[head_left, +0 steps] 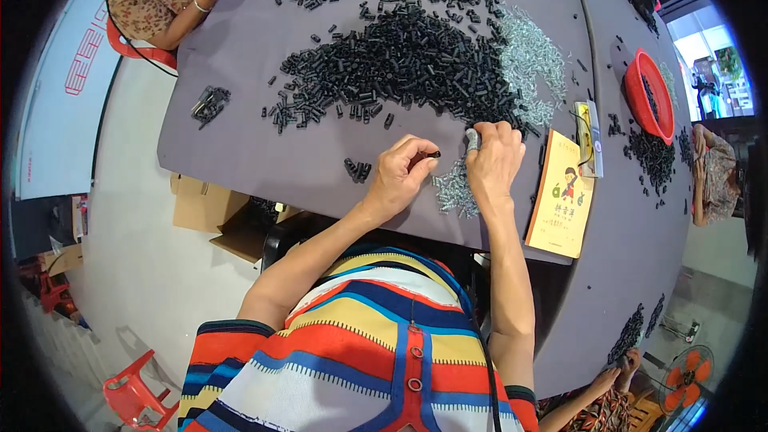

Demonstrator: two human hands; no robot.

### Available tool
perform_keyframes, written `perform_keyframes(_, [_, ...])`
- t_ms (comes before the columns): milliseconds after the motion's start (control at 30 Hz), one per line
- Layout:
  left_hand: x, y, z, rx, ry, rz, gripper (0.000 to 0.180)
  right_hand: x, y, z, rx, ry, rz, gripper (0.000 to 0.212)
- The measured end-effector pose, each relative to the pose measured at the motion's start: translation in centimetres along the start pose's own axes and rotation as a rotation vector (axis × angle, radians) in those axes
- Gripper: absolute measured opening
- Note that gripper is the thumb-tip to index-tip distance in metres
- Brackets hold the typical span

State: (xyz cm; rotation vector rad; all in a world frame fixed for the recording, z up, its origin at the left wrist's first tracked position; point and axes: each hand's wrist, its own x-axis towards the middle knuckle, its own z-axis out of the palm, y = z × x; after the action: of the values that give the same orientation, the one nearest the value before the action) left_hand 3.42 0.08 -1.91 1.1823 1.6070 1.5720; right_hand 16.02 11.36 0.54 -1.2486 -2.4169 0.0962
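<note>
My left hand is closed in a pinch on a small black plastic cylinder, held just above the table. Across from it, my right hand has its fingers bent downward at the near edge of a big heap of black plastic cylinders; its fingertips are hidden. Something grey, perhaps a finger cover, shows at its thumb. Between and below my hands lies a small pile of clear, shiny little parts. A few loose black cylinders sit left of my left hand.
A larger heap of clear parts adjoins the black one. To the right lie a yellow booklet, a flat case and a red basket. A dark cluster sits at left. Other people work around the grey table.
</note>
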Motion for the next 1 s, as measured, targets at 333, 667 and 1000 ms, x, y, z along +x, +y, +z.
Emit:
perform_keyframes(333, [0.0, -0.1, -0.1, -0.002, 0.018, 0.017, 0.012, 0.6, -0.7, 0.6, -0.048, 0.046, -0.126, 0.01])
perform_keyframes(667, [-0.1, -0.6, -0.1, -0.028, 0.024, 0.028, 0.012, 0.5, -1.0, 0.3, 0.088, -0.013, -0.225, 0.022])
perform_keyframes(1000, [0.0, 0.0, -0.8, -0.446, -0.048, -0.3, 0.016, -1.6, -1.0, -2.3, 0.924, -0.226, 0.343, 0.029])
